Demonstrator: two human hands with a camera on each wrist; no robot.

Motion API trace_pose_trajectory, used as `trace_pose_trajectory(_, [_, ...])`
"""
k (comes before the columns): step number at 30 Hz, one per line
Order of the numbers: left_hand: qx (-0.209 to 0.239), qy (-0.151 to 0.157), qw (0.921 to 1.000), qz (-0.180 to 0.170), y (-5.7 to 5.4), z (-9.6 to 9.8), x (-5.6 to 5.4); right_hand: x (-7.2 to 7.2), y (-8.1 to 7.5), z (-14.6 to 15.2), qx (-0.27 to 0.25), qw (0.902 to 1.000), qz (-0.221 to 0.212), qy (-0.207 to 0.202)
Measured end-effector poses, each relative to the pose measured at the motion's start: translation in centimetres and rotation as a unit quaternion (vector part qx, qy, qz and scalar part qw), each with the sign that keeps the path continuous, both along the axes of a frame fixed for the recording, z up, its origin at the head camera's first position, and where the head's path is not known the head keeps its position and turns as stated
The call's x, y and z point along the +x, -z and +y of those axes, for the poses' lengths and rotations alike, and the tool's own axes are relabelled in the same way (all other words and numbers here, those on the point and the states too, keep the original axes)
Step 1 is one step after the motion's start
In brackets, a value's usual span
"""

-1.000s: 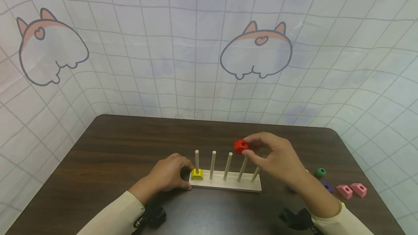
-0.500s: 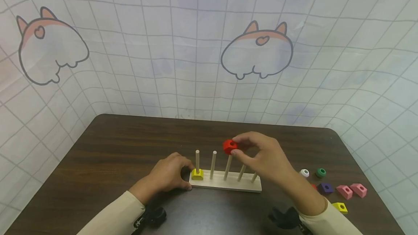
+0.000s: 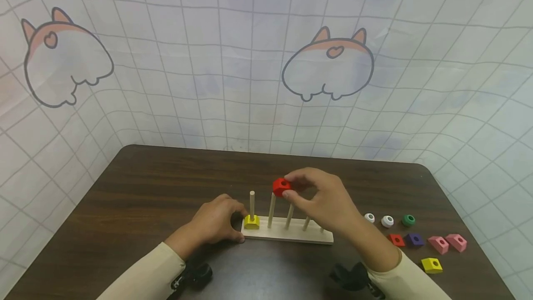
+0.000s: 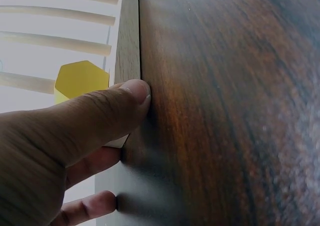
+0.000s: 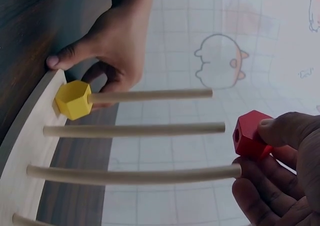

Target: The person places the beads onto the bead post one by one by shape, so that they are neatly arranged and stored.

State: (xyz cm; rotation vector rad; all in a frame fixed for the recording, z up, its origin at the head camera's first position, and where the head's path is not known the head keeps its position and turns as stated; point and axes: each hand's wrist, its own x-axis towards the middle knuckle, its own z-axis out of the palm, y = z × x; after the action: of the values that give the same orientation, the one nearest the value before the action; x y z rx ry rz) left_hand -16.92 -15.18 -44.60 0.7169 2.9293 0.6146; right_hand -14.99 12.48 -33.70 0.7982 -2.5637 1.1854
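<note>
A pale wooden peg board (image 3: 287, 233) lies on the table with several upright pegs. My left hand (image 3: 216, 221) grips its left end; in the left wrist view the thumb (image 4: 135, 90) presses the board's front edge. A yellow six-sided block (image 5: 75, 100) sits at the bottom of the leftmost peg, beside that hand. Between thumb and fingers my right hand (image 3: 322, 196) pinches a red six-sided block (image 5: 250, 133) with a hole through it. In the right wrist view the red block is just off the tip of the second peg (image 5: 135, 130), with a small gap.
Right of the board lie two white beads (image 3: 387, 221), a green bead (image 3: 408, 220), another red block (image 3: 396, 240), a purple block (image 3: 414, 240), two pink blocks (image 3: 439, 244) and a yellow block (image 3: 431, 265). A patterned sheet (image 3: 233, 73) hangs behind the table (image 3: 187, 170).
My right hand has moved left with the red block, from near the fourth peg to the second. More of the loose pieces on the right now show. The left hand stays in place.
</note>
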Motion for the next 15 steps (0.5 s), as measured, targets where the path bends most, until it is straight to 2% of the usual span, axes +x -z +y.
trace_pose_trajectory(15, [0.001, -0.002, 0.9999, -0.013, -0.3, 0.1, 0.0, 0.0, 0.1, -2.4, -0.027, 0.9996, -0.008, -0.004])
